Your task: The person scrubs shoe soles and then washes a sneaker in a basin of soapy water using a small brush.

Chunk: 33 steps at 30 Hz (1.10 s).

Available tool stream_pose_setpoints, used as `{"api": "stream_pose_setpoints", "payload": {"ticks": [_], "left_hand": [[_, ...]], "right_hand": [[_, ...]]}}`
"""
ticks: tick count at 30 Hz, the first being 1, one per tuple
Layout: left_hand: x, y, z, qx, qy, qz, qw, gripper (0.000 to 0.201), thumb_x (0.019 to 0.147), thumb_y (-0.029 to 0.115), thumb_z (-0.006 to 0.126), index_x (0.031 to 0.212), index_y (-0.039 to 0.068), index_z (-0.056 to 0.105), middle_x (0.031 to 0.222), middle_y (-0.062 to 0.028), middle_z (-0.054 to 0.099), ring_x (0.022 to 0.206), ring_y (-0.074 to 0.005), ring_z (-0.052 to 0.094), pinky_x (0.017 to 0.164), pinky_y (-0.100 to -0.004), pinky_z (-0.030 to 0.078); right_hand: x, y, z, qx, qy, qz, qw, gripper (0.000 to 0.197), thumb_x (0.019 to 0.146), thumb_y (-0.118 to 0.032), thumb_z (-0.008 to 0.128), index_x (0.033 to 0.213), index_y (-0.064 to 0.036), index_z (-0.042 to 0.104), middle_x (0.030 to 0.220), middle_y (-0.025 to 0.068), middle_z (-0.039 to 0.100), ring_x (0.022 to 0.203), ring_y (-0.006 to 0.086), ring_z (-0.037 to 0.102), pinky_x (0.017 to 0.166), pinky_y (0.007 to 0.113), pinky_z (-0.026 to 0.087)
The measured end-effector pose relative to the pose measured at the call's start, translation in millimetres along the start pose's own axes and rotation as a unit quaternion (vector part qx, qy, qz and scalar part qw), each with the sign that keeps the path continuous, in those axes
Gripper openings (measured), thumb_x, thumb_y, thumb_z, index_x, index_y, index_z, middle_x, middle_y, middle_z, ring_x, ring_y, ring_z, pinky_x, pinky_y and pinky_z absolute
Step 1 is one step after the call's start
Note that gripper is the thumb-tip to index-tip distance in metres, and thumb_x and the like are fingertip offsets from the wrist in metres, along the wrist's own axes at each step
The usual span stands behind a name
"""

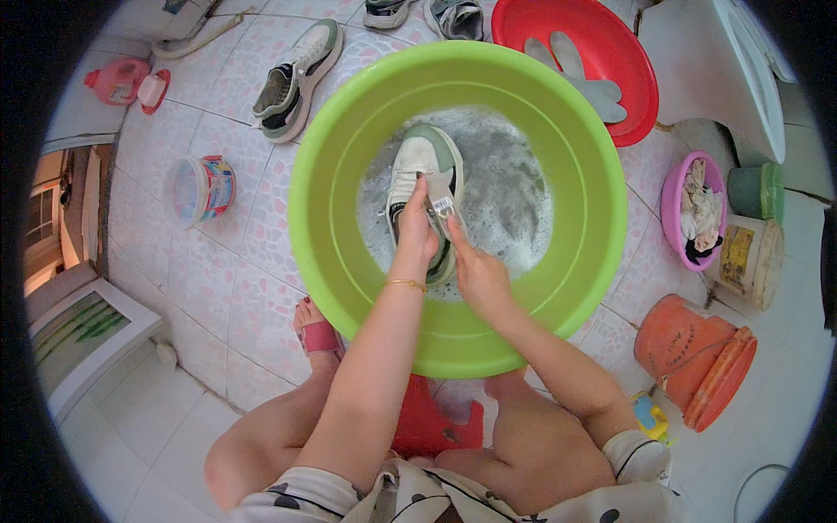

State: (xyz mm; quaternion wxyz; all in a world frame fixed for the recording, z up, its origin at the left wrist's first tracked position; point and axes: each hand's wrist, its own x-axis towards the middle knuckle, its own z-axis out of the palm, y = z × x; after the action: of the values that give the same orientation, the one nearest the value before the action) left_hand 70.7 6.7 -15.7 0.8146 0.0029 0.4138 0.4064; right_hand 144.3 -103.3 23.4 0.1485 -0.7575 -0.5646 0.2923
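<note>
A white sneaker [422, 155] with a grey-green toe and black trim sits in a large lime-green basin [321, 209], toe pointing away from me. Foamy grey water [514, 196] surrounds it. My left hand [417, 234] is closed on the shoe near its opening, thumb up by the laces. From the right, my right hand [481, 275] grips a flat, light-coloured tool [443, 204] with a sticker on it, index finger stretched along it. The tool lies against the shoe's side; its underside is hidden, so bristles cannot be made out.
Another matching sneaker [298, 83] stands beyond the basin on the left. A red basin [623, 52] holds grey insoles [580, 74]. To the right are a pink basin of cloths [670, 205] and an orange bucket [684, 336]. A small tub [202, 192] lies on the left.
</note>
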Motion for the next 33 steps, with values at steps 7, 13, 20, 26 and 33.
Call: {"api": "stream_pose_setpoints", "payload": {"ticks": [7,13,20,26,33], "left_hand": [[21,-10,0,0.124,0.103,0.038,0.986,0.041,0.084,0.028,0.057,0.113,0.0,0.05,0.111,-0.0093,0.054,0.095,-0.0206,0.053,0.084,-0.0353,0.042],[16,-3,8,0.1,0.116,-0.022,0.988,0.043,0.085,0.032,0.054,0.113,0.0,0.05,0.108,-0.0094,0.055,0.094,-0.0219,0.054,0.082,-0.0369,0.043],[18,-11,6,0.042,0.1,-0.049,0.993,0.038,0.089,0.035,0.044,0.113,0.007,0.052,0.106,-0.0081,0.057,0.095,-0.0226,0.054,0.084,-0.0379,0.043],[13,-6,-5,-0.096,-0.032,-0.078,0.992,0.038,0.086,0.037,0.049,0.109,0.006,0.054,0.1,-0.0072,0.059,0.09,-0.0216,0.055,0.082,-0.0356,0.044],[-16,-37,32,-0.071,0.051,0.034,0.996,0.038,0.09,0.033,0.044,0.116,0.005,0.049,0.113,-0.0072,0.055,0.102,-0.0204,0.052,0.088,-0.0325,0.041]], "right_hand": [[-11,7,-20,0.211,0.079,0.105,0.969,0.047,0.086,-0.014,0.047,0.13,-0.0255,0.038,0.06,0.02,0.05,0.049,0.0291,0.053,0.05,0.039,0.041],[7,-6,-29,0.134,-0.001,0.11,0.985,0.044,0.088,-0.011,0.044,0.131,-0.0199,0.038,0.072,0.0154,0.06,0.057,0.0284,0.058,0.057,0.032,0.046],[44,3,-8,-0.101,0.049,-0.006,0.994,0.056,0.081,-0.006,0.046,0.134,-0.0211,0.032,0.065,0.0189,0.055,0.057,0.0354,0.055,0.052,0.044,0.043],[7,-19,-13,-0.025,0.048,-0.019,0.998,0.058,0.08,-0.006,0.047,0.134,-0.0211,0.031,0.065,0.0195,0.055,0.052,0.0367,0.054,0.048,0.044,0.044],[54,-5,-39,-0.072,0.052,0.03,0.996,0.058,0.08,-0.01,0.046,0.134,-0.0166,0.03,0.064,0.0211,0.057,0.054,0.0354,0.057,0.05,0.045,0.045]]}}
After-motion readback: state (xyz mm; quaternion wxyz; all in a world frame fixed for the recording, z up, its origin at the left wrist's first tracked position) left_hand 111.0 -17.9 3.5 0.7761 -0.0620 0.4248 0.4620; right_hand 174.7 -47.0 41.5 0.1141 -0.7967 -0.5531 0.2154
